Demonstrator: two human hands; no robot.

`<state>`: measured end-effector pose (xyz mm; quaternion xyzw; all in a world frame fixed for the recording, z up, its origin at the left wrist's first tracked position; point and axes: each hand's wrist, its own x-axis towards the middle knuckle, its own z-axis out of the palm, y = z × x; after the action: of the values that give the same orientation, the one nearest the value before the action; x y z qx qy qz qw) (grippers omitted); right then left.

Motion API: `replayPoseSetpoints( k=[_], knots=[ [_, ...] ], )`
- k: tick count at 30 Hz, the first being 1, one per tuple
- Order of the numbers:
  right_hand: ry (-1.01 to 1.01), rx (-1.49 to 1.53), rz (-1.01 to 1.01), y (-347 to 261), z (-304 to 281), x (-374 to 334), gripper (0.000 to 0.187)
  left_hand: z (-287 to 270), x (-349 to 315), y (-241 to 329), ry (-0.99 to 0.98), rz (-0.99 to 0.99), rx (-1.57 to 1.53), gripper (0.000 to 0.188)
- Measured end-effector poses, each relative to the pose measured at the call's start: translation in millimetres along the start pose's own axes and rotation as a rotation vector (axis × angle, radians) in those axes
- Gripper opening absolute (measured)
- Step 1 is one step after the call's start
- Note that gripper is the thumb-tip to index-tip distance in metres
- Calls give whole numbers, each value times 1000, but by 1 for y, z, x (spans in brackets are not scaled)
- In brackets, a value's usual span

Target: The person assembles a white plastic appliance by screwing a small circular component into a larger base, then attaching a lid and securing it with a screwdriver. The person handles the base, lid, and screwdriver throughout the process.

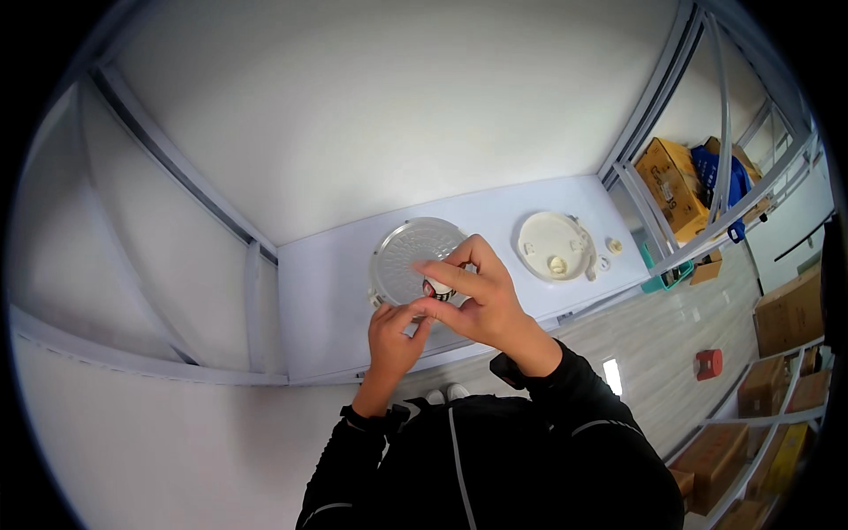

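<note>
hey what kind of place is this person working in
Probably a small assembly station in a warehouse or workshop. A white worktable with white frame walls holds round plastic parts, and stacked cardboard boxes fill shelving on the right.

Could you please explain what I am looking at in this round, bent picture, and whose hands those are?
There is no machine here. A person wears a wide fisheye camera on the head that looks down, so straight edges curve near the rim. The arms in black sleeves coming from the lower edge are that person's own. Both hands meet above a white table. The left hand and the right hand together pinch a small dark and white part; what it is I cannot tell. Behind them on the table lies a round grey ridged disc, and further right a round cream plate with small cream pieces beside it. Cardboard boxes stand on the floor to the right.
</note>
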<state>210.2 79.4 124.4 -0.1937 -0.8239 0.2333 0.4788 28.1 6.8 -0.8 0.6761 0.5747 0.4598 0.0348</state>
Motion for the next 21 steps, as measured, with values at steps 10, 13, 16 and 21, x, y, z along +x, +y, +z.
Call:
replayPoseSetpoints(
  k=[10, 13, 16, 21],
  knots=[
    [-57, 221, -43, -11, 9, 3, 44, 2, -2, -6, 25, 7, -1, 21],
    [-15, 116, 4, -4, 7, -2, 42, 0, 1, 2, 35, 5, -5, 21],
    [48, 37, -53, -3, 6, 1, 43, -1, 0, 4, 21, -23, -27, 22],
    [119, 259, 8, -15, 17, 2, 50, 1, -1, 2, 13, -22, -26, 25]
  ],
)
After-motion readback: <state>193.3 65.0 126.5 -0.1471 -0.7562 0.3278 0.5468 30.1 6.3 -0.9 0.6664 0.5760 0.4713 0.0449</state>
